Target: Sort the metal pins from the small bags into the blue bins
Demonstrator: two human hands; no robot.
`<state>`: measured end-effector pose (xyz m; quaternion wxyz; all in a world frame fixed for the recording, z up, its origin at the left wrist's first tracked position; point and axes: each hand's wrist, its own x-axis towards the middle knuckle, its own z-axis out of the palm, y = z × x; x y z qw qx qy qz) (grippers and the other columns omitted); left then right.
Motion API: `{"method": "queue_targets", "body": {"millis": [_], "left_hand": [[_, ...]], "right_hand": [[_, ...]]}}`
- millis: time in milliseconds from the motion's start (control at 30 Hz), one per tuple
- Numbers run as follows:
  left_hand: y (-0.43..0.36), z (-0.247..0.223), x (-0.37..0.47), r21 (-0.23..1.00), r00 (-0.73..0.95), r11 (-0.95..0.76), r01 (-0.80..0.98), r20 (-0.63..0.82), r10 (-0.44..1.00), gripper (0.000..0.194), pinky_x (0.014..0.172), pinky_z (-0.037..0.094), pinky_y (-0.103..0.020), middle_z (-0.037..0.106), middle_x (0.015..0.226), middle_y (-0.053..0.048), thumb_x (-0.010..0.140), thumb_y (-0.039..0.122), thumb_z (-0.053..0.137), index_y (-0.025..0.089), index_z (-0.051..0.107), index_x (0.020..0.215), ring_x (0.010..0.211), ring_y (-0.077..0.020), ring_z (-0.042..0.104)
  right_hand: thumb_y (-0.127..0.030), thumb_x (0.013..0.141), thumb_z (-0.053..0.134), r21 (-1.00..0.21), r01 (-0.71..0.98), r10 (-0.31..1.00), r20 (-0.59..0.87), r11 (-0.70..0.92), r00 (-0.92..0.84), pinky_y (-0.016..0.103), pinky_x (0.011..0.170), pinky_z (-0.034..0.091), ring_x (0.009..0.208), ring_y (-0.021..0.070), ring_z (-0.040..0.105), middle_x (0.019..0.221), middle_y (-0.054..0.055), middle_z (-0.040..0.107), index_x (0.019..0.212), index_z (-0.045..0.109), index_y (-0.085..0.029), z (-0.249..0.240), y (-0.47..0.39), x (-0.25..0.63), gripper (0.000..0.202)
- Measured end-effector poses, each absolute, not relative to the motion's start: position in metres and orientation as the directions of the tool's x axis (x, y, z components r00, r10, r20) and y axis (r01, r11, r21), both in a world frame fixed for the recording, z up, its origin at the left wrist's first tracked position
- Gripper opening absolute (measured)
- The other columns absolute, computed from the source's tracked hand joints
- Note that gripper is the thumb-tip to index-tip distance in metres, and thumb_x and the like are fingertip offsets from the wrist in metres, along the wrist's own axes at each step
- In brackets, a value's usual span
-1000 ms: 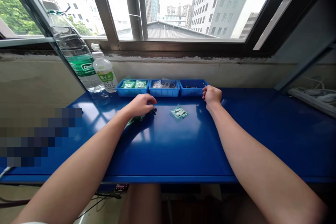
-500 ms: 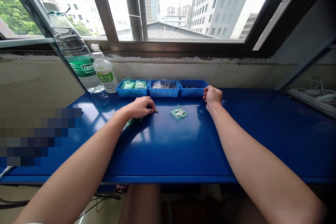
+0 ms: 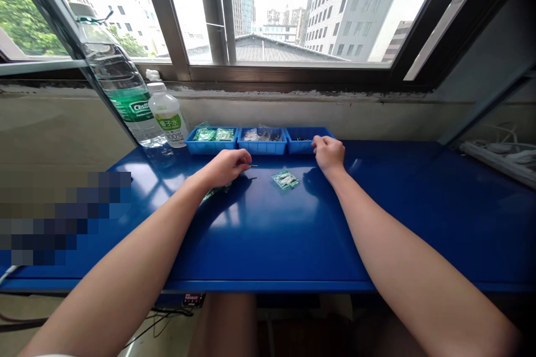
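Observation:
My left hand [image 3: 229, 167] pinches a small thin metal piece [image 3: 253, 165], which sticks out to the right of the fingertips above the blue table. Partly hidden under that hand lies a green packet [image 3: 215, 192]. My right hand [image 3: 329, 153] is closed in front of the right blue bin [image 3: 299, 148], which has small dark pieces in it; what its fingers hold, if anything, is too small to make out. Between the hands a green and clear packet [image 3: 286, 179] lies flat on the table.
Beside the right bin stand a middle blue bin [image 3: 262, 148] with clear packets and a left blue bin [image 3: 211, 148] with green packets. A large water bottle [image 3: 129, 103] and a smaller bottle [image 3: 168, 117] stand at the back left. A power strip [image 3: 498, 162] is far right.
My left hand has risen a little with the metal piece, now clear of the table. My right hand has moved left along the front of the right bin.

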<state>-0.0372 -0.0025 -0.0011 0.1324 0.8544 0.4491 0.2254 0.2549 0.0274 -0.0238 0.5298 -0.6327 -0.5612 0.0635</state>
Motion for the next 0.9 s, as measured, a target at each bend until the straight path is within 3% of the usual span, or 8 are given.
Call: {"method": "queue_targets", "body": {"millis": [133,233,367,433,533,633,767,900], "left_hand": [[-0.003,-0.001,-0.034,0.444,0.496,-0.603,0.663,0.342,0.798,0.025,0.072,0.046,-0.030,0.068,0.082,-0.002,0.081,0.034,0.055,0.019,0.059,0.101,0.075,-0.0177,0.060],[-0.006,0.000,-0.031,0.459,0.493,-0.614,0.642,0.367,0.789,0.027,0.074,0.047,-0.030,0.067,0.081,-0.002,0.081,0.035,0.056,0.019,0.059,0.103,0.075,-0.0171,0.059],[-0.010,0.000,-0.025,0.458,0.506,-0.628,0.629,0.372,0.778,0.039,0.078,0.047,-0.031,0.065,0.089,-0.005,0.086,0.032,0.048,0.016,0.057,0.121,0.079,-0.0175,0.058],[-0.011,0.001,-0.023,0.467,0.519,-0.632,0.619,0.360,0.775,0.043,0.081,0.047,-0.032,0.062,0.098,-0.008,0.089,0.030,0.042,0.017,0.055,0.128,0.085,-0.0182,0.058],[-0.011,0.001,-0.021,0.537,0.481,-0.604,0.589,0.368,0.796,0.040,0.084,0.046,-0.031,0.059,0.105,-0.008,0.091,0.029,0.037,0.019,0.059,0.123,0.094,-0.0192,0.057],[-0.009,0.000,-0.019,0.667,0.395,-0.529,0.524,0.360,0.845,0.032,0.075,0.047,-0.029,0.059,0.092,-0.005,0.091,0.032,0.040,0.018,0.059,0.113,0.083,-0.0174,0.057],[-0.010,0.001,-0.016,0.827,0.336,-0.443,0.346,0.332,0.882,0.026,0.067,0.045,-0.027,0.058,0.075,0.000,0.082,0.035,0.057,0.018,0.050,0.100,0.071,-0.0144,0.057],[-0.015,0.005,-0.012,0.883,0.370,-0.407,0.234,0.306,0.877,0.031,0.065,0.045,-0.027,0.063,0.074,-0.001,0.073,0.040,0.069,0.017,0.052,0.086,0.071,-0.0149,0.059]], "right_hand": [[-0.034,0.079,0.053,-0.640,0.658,0.831,0.555,0.396,0.040,0.026,0.059,0.039,0.059,0.0150,0.056,0.057,0.002,0.063,0.059,0.063,-0.018,-0.020,0.009,0.224,0.028],[-0.033,0.080,0.056,-0.603,0.609,0.831,0.524,0.516,-0.185,0.025,0.058,0.039,0.061,0.0139,0.057,0.067,0.002,0.067,0.071,0.069,-0.018,-0.018,-0.001,0.207,0.021],[-0.030,0.080,0.059,-0.549,0.573,0.791,0.475,0.609,-0.386,0.024,0.061,0.041,0.068,0.0143,0.060,0.079,0.002,0.071,0.086,0.072,-0.020,-0.016,-0.009,0.195,0.017],[-0.028,0.081,0.059,-0.521,0.571,0.772,0.459,0.634,-0.439,0.025,0.063,0.042,0.070,0.0148,0.061,0.083,0.003,0.072,0.088,0.072,-0.020,-0.015,-0.012,0.192,0.017],[-0.025,0.081,0.058,-0.491,0.582,0.761,0.449,0.648,-0.467,0.025,0.064,0.042,0.071,0.0149,0.061,0.082,0.003,0.072,0.086,0.072,-0.020,-0.014,-0.013,0.190,0.016],[-0.024,0.082,0.058,-0.478,0.592,0.759,0.452,0.649,-0.468,0.025,0.062,0.041,0.069,0.0145,0.060,0.079,0.003,0.072,0.083,0.072,-0.020,-0.014,-0.014,0.189,0.015],[-0.025,0.082,0.057,-0.474,0.583,0.750,0.464,0.660,-0.472,0.024,0.061,0.039,0.067,0.0136,0.059,0.077,0.003,0.071,0.082,0.072,-0.019,-0.012,-0.017,0.186,0.016],[-0.030,0.084,0.057,-0.505,0.545,0.743,0.474,0.669,-0.473,0.023,0.059,0.037,0.064,0.0120,0.056,0.073,0.002,0.069,0.081,0.070,-0.018,-0.009,-0.021,0.183,0.018]]}}
